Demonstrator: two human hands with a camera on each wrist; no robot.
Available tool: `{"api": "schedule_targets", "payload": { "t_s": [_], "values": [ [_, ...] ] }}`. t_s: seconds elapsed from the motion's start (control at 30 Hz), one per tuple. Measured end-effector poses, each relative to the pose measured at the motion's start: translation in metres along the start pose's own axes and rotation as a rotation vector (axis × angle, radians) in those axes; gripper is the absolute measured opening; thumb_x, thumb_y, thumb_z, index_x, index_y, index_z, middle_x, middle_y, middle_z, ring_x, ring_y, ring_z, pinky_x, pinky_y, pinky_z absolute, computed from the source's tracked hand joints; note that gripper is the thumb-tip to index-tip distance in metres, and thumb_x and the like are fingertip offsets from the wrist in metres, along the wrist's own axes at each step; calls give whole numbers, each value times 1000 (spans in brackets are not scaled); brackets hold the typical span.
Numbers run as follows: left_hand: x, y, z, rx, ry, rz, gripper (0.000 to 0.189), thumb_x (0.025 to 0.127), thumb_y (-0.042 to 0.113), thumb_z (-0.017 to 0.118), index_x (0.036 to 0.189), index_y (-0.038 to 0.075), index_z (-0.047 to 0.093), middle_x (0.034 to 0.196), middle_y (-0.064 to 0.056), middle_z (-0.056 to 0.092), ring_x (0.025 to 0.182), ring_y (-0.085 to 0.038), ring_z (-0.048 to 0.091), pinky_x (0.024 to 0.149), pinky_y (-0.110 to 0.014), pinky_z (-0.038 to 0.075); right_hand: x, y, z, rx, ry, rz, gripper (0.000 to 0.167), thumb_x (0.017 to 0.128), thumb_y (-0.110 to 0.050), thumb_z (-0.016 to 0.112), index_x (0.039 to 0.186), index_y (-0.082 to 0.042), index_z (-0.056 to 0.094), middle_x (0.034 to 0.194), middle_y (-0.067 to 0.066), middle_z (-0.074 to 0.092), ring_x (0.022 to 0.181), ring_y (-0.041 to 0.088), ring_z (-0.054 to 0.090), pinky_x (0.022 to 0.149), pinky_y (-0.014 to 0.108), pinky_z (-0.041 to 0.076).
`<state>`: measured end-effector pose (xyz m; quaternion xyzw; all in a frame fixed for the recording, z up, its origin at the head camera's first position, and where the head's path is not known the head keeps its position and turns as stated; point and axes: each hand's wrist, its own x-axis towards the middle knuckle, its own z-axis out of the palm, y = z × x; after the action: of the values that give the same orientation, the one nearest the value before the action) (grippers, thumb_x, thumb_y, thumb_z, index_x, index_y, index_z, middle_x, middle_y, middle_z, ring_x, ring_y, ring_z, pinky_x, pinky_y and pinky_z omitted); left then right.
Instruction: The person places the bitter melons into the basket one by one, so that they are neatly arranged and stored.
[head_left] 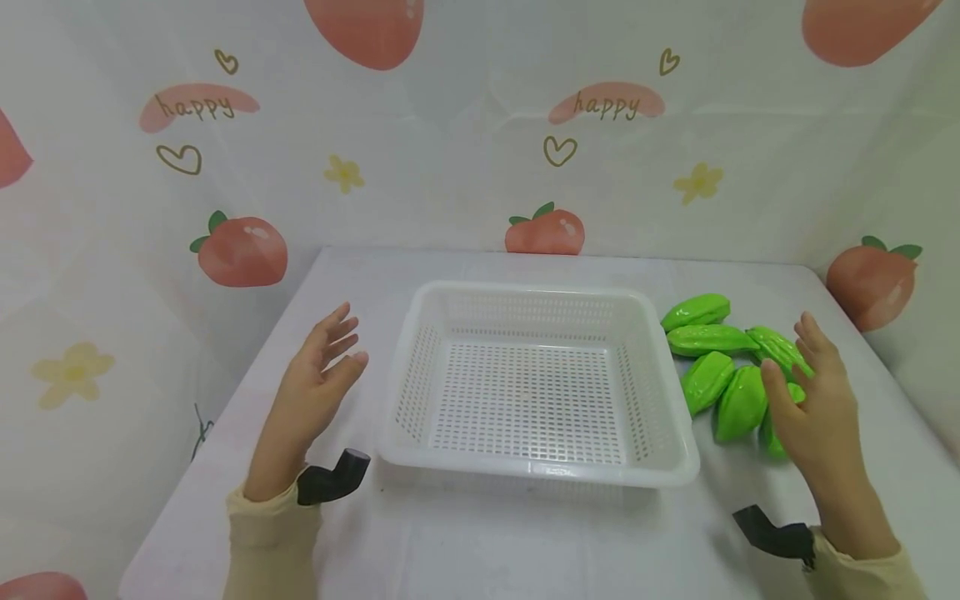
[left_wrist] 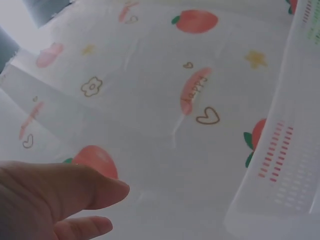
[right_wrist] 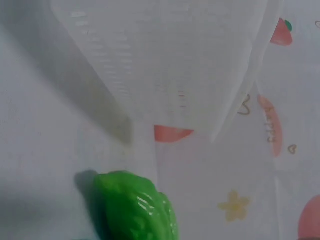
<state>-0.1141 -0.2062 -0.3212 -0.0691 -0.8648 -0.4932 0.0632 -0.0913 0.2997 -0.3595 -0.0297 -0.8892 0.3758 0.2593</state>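
Centrally, in the head view, a white perforated basket (head_left: 537, 470) stands upright on the white table (head_left: 480, 550), its long rim roughly parallel to the table's far edge. The left hand (head_left: 311, 387) is positioned between the table's left edge and the basket, fingers relaxed and extended. Green ridged pods (head_left: 707, 339) form a group just beside the basket, toward the table's right edge. The right hand (head_left: 821, 404), fingers likewise extended and ungrasping, overlaps the group's right side; contact cannot be determined. In the left wrist view, the thumb (left_wrist: 90, 187) appears against the printed backdrop (left_wrist: 150, 100), apart from the basket. In the right wrist view, one pod lies near the basket.
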Motion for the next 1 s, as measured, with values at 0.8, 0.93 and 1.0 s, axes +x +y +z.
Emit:
{"api": "schedule_targets", "payload": {
  "t_s": [0.8, 0.93, 1.0],
  "values": [
    [11, -24, 6, -110, -220, -196, 82, 95, 27, 63, 157, 19, 10, 158, -16, 22, 142, -41, 28, 106, -61, 35, -6, 45, -16, -154, -176, 182, 72, 99, -17, 45, 154, -1, 2, 154, 36, 6, 142, 54, 6, 112, 66, 7],
    [13, -28, 7, -198, -271, -221, 82, 94, 29, 64, 156, 21, 11, 157, -17, 23, 139, -42, 35, 101, -57, 43, -5, 53, -17, -215, -226, 220, 72, 100, -21, 44, 153, 3, 1, 150, 42, 9, 136, 60, 9, 107, 72, 11],
    [14, -30, 8, -209, -296, -238, 82, 94, 30, 64, 156, 23, 12, 157, -16, 23, 136, -41, 39, 98, -55, 46, -5, 57, -17, -236, -251, 233, 72, 100, -23, 43, 152, 5, 1, 147, 45, 10, 134, 63, 11, 104, 74, 14]
  ]
}}
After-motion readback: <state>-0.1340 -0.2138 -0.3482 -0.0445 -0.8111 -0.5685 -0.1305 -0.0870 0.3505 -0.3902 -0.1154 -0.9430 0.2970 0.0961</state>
